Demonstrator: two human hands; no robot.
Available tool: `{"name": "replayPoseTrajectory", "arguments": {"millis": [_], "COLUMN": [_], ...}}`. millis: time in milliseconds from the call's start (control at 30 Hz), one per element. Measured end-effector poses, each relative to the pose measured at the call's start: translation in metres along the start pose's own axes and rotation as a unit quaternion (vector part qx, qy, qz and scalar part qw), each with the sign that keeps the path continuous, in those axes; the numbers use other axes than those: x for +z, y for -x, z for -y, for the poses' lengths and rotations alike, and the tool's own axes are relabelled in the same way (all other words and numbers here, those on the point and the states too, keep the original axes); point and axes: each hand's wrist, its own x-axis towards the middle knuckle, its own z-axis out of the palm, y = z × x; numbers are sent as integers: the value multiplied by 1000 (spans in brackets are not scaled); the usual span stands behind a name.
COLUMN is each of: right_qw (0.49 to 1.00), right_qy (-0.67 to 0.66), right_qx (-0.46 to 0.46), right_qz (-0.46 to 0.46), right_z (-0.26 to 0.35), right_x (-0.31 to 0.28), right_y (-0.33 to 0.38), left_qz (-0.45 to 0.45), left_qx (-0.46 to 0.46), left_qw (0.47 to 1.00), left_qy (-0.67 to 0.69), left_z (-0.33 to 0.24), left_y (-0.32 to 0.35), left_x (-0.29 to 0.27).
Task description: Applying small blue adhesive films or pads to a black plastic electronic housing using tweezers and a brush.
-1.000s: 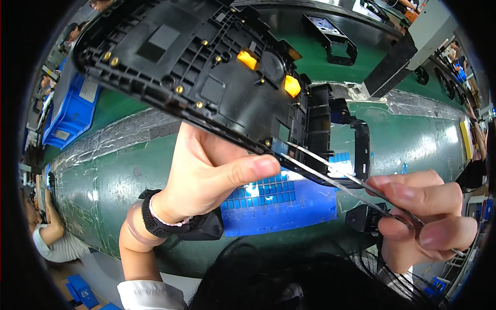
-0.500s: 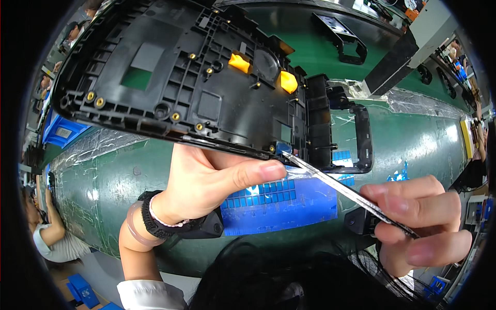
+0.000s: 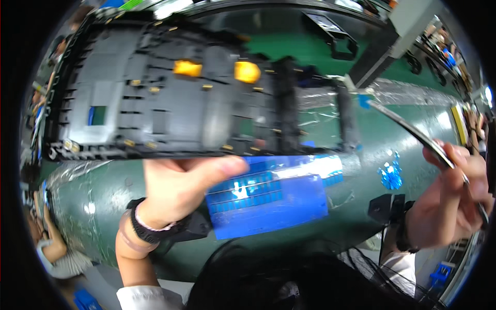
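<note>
My left hand (image 3: 181, 188) grips the lower edge of a large black plastic housing (image 3: 170, 111), thumb in front and the other fingers hidden behind it. The housing, blurred by motion, has ribs, brass inserts, a rectangular cutout and two yellow pieces (image 3: 247, 72) on its inner face. Off to the right, my right hand (image 3: 454, 194) is closed on metal tweezers (image 3: 408, 124). A small blue film piece (image 3: 365, 101) sits at the tweezers' tip, apart from the housing. Beneath the housing lies a blue sheet (image 3: 274, 206) with rows of small blue rectangles.
A green mat covers the bench (image 3: 88, 191). Crumpled blue film scraps (image 3: 391, 173) lie right of the sheet. Behind stand a grey post (image 3: 398, 41) and another black frame (image 3: 333, 33). Other people sit at the left, one with a bare arm (image 3: 51, 243) showing.
The tweezers have pulled away from the housing to the upper right, carrying a blue film piece at the tip. My left hand has shifted the housing left and turned it more level.
</note>
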Motion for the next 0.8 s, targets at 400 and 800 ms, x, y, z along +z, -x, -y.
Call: {"name": "replayPoseTrajectory", "arguments": {"millis": [400,800], "right_qw": [924,935], "right_qy": [225,96], "right_qx": [308,324], "right_qz": [13,-111], "right_z": [-59,-53], "right_x": [-90,-89], "right_y": [94,84], "left_qz": [-173,-246], "left_qx": [55,46], "left_qw": [963,702], "left_qy": [-199,-667], "left_z": [-3,36], "left_y": [-86,-213], "left_x": [-87,-163]}}
